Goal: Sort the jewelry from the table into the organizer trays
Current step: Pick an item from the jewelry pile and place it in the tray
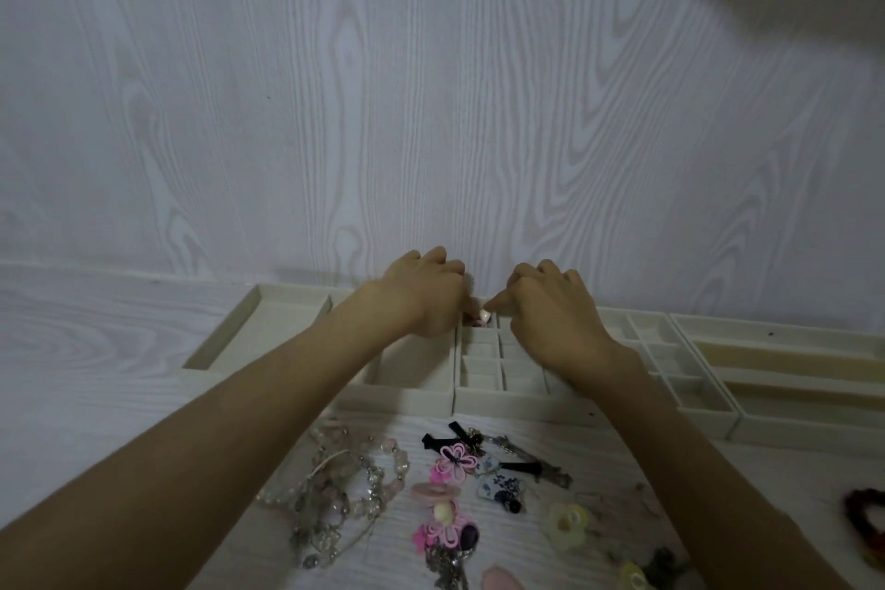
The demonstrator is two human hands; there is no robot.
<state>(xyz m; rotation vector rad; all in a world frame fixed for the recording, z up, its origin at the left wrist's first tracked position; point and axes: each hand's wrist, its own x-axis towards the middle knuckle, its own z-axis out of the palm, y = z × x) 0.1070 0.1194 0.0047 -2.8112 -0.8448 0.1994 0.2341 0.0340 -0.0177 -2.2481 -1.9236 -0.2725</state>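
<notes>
Nearest you, at 6 o'clock, the unsorted jewelry lies on the table [119, 350]: clear bead bracelets [335, 489] at 7 o'clock, pink flower clips [450, 460] in the middle, black hair clips [517, 460] just beyond them, a dark red bracelet [867, 513] at 4 o'clock by the frame edge. Most of the pile is not yet sorted.

Beyond it, a row of cream organizer trays [498, 395] runs from 9 to 3 o'clock.

At 12 o'clock both hands meet over the far cells of the centre tray. Your left hand [421, 297] is curled, and seems to pinch a small pale piece [481, 316] at a far cell; what the piece is, too small to tell. Your right hand [550, 307] is curled, index finger pointing at that piece; whether it grasps anything I cannot tell.

Judgement: seat the piece fully inside one cell before letting go. Steady it with the right finger, and keep your forearms lifted clear of the pile below.
</notes>
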